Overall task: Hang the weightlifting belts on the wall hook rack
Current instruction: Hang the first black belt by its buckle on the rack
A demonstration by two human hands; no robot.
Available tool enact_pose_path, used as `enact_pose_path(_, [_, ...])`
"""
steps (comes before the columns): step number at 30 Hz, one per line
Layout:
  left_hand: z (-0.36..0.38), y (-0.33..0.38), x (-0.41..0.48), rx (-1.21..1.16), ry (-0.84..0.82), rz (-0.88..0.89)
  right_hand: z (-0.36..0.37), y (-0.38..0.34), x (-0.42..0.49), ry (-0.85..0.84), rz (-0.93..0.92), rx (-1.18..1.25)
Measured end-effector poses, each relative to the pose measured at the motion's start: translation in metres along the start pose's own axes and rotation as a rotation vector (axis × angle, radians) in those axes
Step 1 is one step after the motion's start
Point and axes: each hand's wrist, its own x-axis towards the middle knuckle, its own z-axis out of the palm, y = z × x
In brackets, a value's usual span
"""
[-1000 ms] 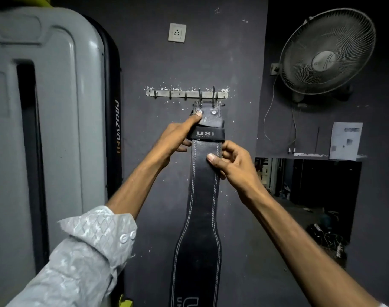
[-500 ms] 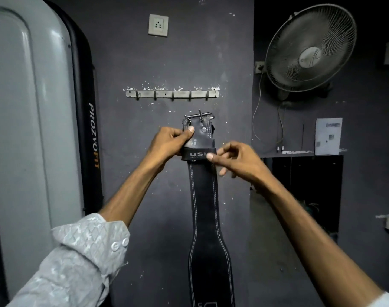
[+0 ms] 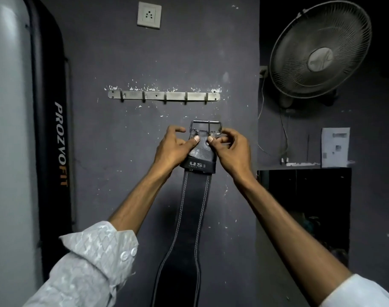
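A black leather weightlifting belt [image 3: 192, 209] with white stitching hangs straight down from my two hands in front of the dark wall. Its metal buckle [image 3: 205, 126] is at the top, a little below the steel wall hook rack [image 3: 163, 96] and apart from it. My left hand [image 3: 173, 149] pinches the belt's top end from the left, thumb on the leather. My right hand [image 3: 230, 149] grips the same end from the right, just under the buckle. All the rack's hooks are bare.
A tall grey and black machine panel [image 3: 49, 129] marked PROZVOFIT stands close on the left. A wall fan [image 3: 319, 49] is mounted up on the right, above a dark opening [image 3: 304, 209]. A wall socket [image 3: 149, 15] sits above the rack.
The belt's buckle was up at the rack's right hooks a second ago; it has come off and down. My right hand has slid up from the strap to the buckle end.
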Motion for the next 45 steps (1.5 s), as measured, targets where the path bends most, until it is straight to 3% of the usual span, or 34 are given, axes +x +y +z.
enact_pose_path(8, [0.058,-0.030,0.086,0.230,0.189,0.197,0.035,0.079,0.092,0.038,-0.215,-0.104])
enact_pose_path(22, [0.108,-0.027,0.245,0.356,0.302,0.226,0.073,0.128,0.268,0.012,-0.416,-0.262])
enact_pose_path(31, [0.120,-0.063,0.238,0.429,0.362,0.213,0.077,0.161,0.256,0.009,-0.413,-0.212])
enact_pose_path(39, [0.114,-0.056,0.211,0.500,0.283,0.214,0.071,0.155,0.240,0.016,-0.318,-0.187])
enact_pose_path(45, [0.103,-0.061,0.174,0.560,0.183,0.100,0.063,0.154,0.200,0.000,-0.244,-0.285])
